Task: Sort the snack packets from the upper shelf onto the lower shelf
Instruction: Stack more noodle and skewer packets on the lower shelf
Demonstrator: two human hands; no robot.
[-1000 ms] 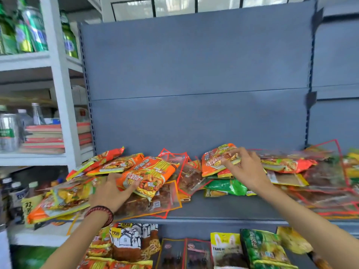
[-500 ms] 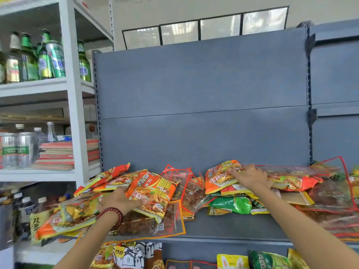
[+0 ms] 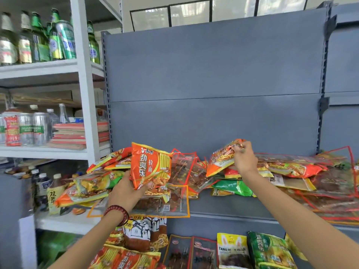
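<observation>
The left hand (image 3: 126, 195) is closed on the bottom edge of an orange noodle packet (image 3: 150, 166), thumb across the front and fingers behind, holding it nearly upright above the pile. The right hand (image 3: 243, 162) pinches the top corner of a second orange packet (image 3: 221, 159), which hangs tilted with its lower end still touching the packets beneath it. A red bead bracelet (image 3: 117, 213) sits on the left wrist.

Both packets belong to the heap on the upper shelf (image 3: 223, 205) — orange, green and clear red-edged packets lying loosely over one another from left to right. On the lower shelf, packets already stand in rows by kind: orange ones (image 3: 124, 258) at the left, dark clear packs (image 3: 192, 253) in the middle, a yellow packet (image 3: 232, 251) and a green packet (image 3: 270, 251) to the right.

The step in hand looks like the pick-up — two matching orange packets being lifted clear. The next move probably calls for bringing both down to the orange group at lower left, the right hand crossing over and freeing its packet from the pile without dragging its neighbours off the edge.
</observation>
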